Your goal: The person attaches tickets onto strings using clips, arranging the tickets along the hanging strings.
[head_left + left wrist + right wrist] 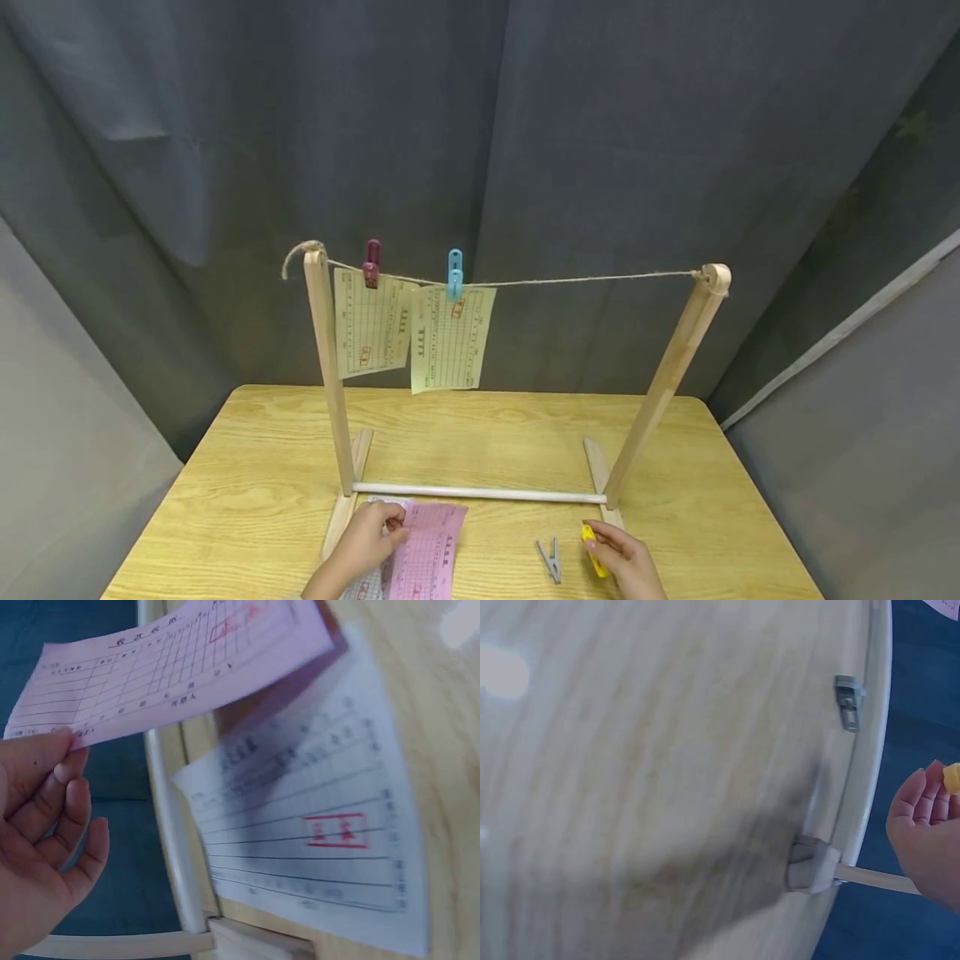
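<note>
My left hand point(369, 540) pinches a pink printed form point(429, 546) by its edge between thumb and forefinger. In the left wrist view the pink form point(172, 671) is lifted above a white form point(300, 825) with a red stamp, which lies on the table. My right hand point(626, 567) holds a yellow clothespin point(595, 550) between thumb and fingers; the right wrist view shows only part of that yellow clothespin point(952, 778). Left of this hand a grey clothespin point(551, 560) lies on the table.
A wooden frame with a left post point(330, 375) and right post point(663, 387) carries a string point(570, 280). A maroon clothespin point(371, 265) and a blue clothespin point(454, 275) hold two yellow forms point(452, 342) on it. A white rod point(480, 493) joins the posts low down.
</note>
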A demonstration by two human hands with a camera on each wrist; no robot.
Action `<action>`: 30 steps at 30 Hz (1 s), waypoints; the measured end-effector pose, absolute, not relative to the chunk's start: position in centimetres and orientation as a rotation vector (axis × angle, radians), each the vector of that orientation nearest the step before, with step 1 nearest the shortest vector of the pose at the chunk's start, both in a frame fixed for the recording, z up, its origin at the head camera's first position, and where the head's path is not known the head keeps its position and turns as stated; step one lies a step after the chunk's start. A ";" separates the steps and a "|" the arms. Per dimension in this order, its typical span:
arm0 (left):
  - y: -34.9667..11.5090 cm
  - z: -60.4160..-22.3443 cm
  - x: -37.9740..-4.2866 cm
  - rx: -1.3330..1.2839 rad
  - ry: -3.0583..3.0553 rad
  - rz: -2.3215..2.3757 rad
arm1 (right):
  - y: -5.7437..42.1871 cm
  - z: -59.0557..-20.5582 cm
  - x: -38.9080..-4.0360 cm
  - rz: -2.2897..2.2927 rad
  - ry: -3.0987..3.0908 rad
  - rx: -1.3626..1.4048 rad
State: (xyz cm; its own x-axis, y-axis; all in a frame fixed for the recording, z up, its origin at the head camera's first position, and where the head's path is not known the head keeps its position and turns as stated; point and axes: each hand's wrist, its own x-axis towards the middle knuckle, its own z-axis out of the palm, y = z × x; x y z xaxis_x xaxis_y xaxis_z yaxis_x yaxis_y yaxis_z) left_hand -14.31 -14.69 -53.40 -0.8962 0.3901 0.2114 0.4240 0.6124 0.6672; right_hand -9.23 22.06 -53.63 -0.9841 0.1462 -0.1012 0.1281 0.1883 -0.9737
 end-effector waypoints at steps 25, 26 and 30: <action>-12.9 -48.9 -13.4 -0.763 -2.653 -1.334 | 21.6 -48.8 -10.0 2.147 -2.167 -0.132; -12.9 -48.7 -13.4 -0.758 -2.649 -1.340 | 21.6 -48.7 -10.1 2.151 -2.161 -0.134; -12.6 -48.1 -13.6 -0.759 -2.620 -1.351 | 21.6 -48.0 -10.3 2.178 -2.107 -0.083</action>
